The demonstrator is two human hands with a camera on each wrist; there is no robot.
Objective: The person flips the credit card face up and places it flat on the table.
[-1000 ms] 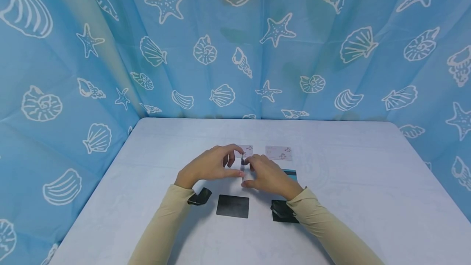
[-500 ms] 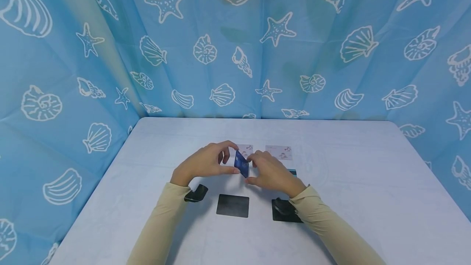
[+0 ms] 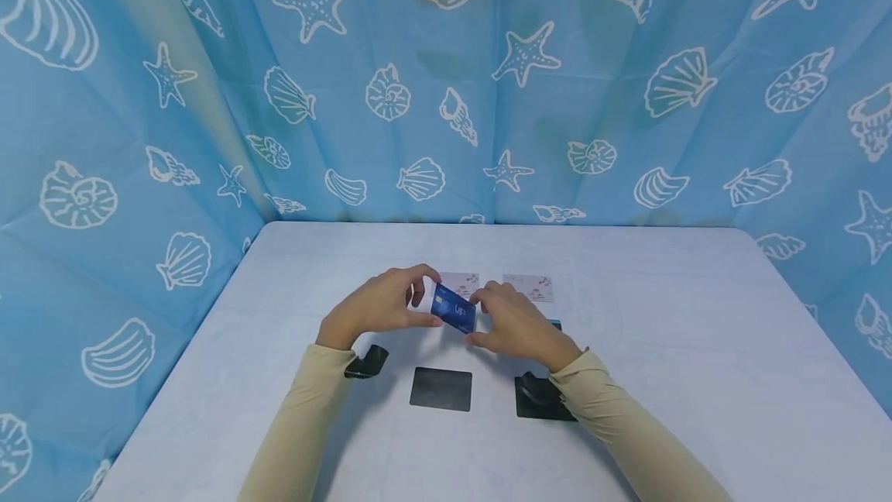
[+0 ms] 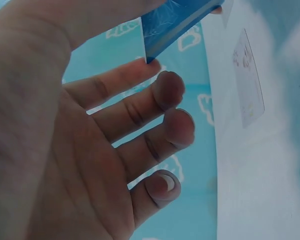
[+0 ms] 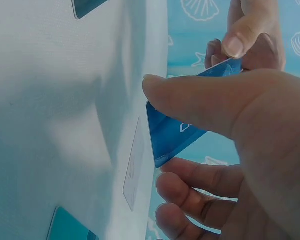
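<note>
The left hand and right hand pinch the blue card by its edges, so a small slip might drop it on the table under them.

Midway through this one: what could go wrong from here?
The blue card might slip: the left hand and right hand pinch it only near its edges, above the table. Also, the right sleeve overlaps one black card in the head view, so lowering that arm could nudge it.
</note>
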